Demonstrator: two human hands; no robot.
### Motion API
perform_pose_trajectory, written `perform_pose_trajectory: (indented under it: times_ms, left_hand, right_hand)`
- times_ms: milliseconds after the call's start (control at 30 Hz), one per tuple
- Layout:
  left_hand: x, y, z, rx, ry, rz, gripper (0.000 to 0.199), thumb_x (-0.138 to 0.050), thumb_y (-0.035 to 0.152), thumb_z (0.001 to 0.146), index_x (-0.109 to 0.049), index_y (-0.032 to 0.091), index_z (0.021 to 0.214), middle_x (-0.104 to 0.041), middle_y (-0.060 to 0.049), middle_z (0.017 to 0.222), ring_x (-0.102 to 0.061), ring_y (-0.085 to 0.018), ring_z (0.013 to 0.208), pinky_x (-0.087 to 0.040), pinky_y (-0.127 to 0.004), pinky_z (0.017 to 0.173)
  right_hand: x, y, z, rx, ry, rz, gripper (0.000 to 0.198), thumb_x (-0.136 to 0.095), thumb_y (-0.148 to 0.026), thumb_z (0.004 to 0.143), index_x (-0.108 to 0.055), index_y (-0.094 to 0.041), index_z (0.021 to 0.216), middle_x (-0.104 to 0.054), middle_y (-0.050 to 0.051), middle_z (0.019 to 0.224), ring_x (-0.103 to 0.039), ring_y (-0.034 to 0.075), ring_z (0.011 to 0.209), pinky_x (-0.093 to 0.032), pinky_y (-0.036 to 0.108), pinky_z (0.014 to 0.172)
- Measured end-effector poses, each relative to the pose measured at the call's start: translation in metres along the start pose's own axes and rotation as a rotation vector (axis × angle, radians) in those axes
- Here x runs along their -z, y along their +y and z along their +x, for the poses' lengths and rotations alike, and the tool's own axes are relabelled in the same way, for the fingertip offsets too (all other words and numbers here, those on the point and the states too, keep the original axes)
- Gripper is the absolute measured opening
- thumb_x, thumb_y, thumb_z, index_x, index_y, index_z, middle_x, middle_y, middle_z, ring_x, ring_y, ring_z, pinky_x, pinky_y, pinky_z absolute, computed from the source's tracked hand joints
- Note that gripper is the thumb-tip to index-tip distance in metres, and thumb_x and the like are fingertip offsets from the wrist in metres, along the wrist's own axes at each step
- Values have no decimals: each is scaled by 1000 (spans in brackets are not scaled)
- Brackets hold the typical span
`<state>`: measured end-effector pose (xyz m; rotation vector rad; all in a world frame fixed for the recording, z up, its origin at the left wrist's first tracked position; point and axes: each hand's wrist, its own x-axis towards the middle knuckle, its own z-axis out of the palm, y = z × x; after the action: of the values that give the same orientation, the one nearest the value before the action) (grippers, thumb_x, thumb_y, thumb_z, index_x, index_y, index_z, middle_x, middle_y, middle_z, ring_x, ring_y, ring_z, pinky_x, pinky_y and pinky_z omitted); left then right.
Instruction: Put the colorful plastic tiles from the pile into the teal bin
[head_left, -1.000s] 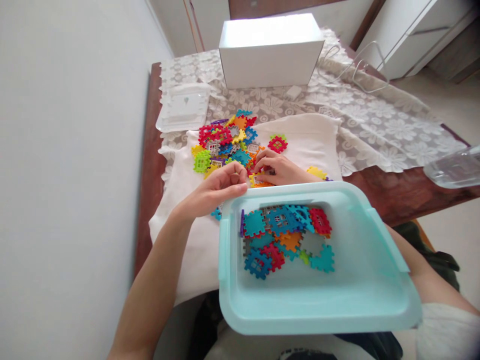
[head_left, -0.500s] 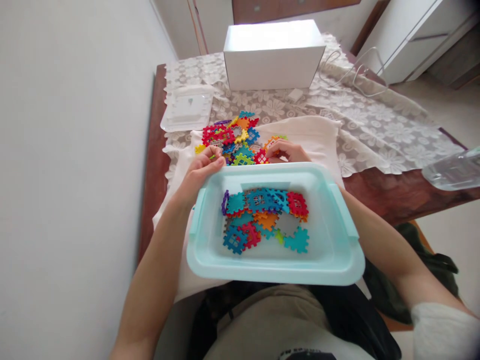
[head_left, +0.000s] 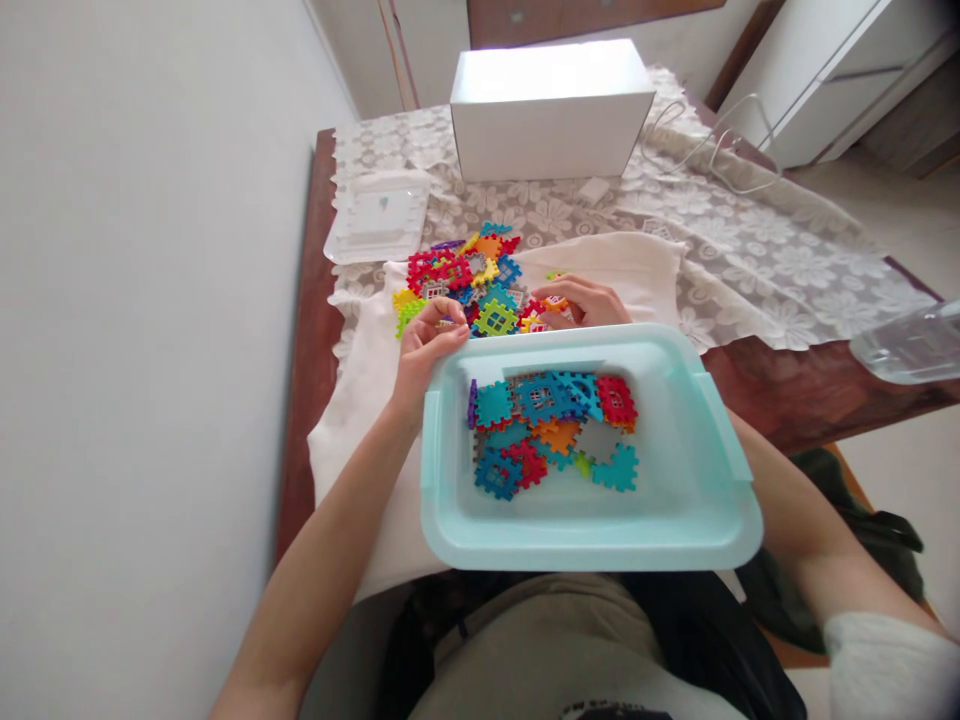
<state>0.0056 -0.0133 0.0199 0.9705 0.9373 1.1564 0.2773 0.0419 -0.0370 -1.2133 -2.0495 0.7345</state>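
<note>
A light-blue plastic tub (head_left: pixel 592 545) is close to my body, in front of both hands. Several interlocking plastic tiles lie in it, among them a red window tile (head_left: pixel 616 402) and an orange tile (head_left: pixel 556 436). My left hand (head_left: pixel 431 345) is beyond the tub's back left corner, its thumb and fingers curled close together; what they hold, if anything, is hidden. My right hand (head_left: pixel 585 300) reaches over the right side of a colourful tile pile (head_left: pixel 469 268), fingers apart around orange and red tiles. A green window tile (head_left: pixel 496 319) lies between the hands.
A white cloth (head_left: pixel 630 258) lies under the pile, over a lace tablecloth (head_left: pixel 765 265). Behind stand a white box (head_left: pixel 551 135) and a small white adapter (head_left: pixel 592 190). A clear tray (head_left: pixel 379 220) is at left, a transparent container (head_left: pixel 907 345) at right.
The tub has shifted right in view with its tiles. My left hand has moved right along the tub's back edge. My right hand has moved slightly right over the pile.
</note>
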Motion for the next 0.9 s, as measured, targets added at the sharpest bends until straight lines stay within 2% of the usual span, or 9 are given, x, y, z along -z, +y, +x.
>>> perform_pose_trajectory:
  times_ms: [67,133,267,433,533,633,700,767,900]
  left_hand:
    - [-1,-1,-2,2,-5,6,34,-85,34,70,-59,24,89,-46,8,58,-37,-8,44,-21,-25,43]
    - [-1,-2,-3,14,-20,1,31,-85,37,72,-64,24,92,-49,7,58,-38,-8,43,-23,-26,43]
    - [0,-5,-4,22,-50,3,26,-85,43,73,-75,20,83,-65,1,70,-48,-9,52,-30,-26,48]
    - [-1,-7,-5,17,-57,31,32,-86,50,72,-80,19,71,-69,-4,70,-51,-11,57,-32,-26,53]
    - [-3,-8,-7,5,-56,61,38,-85,56,71,-79,19,65,-67,-4,66,-49,-12,56,-30,-28,53]
    - [-4,-11,-9,-27,-77,67,38,-83,56,72,-79,19,64,-65,-4,62,-47,-12,54,-28,-28,53]
    - [-3,-13,-9,-40,-97,57,38,-83,57,71,-79,19,65,-65,-4,62,-47,-12,54,-29,-29,53]
    - [-2,-15,-8,-43,-111,55,38,-82,57,69,-79,19,65,-66,-4,63,-48,-13,54,-30,-29,53]
    - [0,-15,-7,-58,-121,69,31,-82,51,66,-80,20,66,-69,-5,65,-49,-14,58,-32,-30,56]
  right_hand:
    - [3,2,0,2,92,-70,36,-67,-50,99,-80,-27,123,-75,8,134,-66,18,80,-57,39,87]
    - [4,8,1,26,117,-170,41,-74,-52,95,-79,-26,126,-72,10,139,-71,24,94,-58,43,95]
    - [2,23,5,110,-38,-303,51,-81,-52,91,-77,-23,134,-67,15,148,-56,37,137,-47,53,119]
    - [-2,21,6,166,-121,-246,33,-75,-44,98,-81,-22,121,-73,15,135,-60,33,130,-46,51,120]
    - [-3,15,2,148,-80,-241,30,-75,-46,96,-80,-24,115,-66,15,146,-54,35,140,-43,54,124]
    - [-6,13,-1,113,-67,-266,42,-80,-47,91,-75,-23,126,-48,16,169,-39,40,157,-35,61,129]
    - [-7,14,-2,88,-101,-270,59,-81,-46,89,-67,-23,141,-45,16,172,-36,41,160,-31,65,130]
    - [-8,16,0,83,-119,-252,65,-79,-44,89,-63,-24,148,-53,16,166,-42,40,157,-32,66,129]
    - [-6,18,2,119,-76,-210,46,-74,-37,92,-72,-27,137,-68,13,149,-56,36,145,-39,61,127]
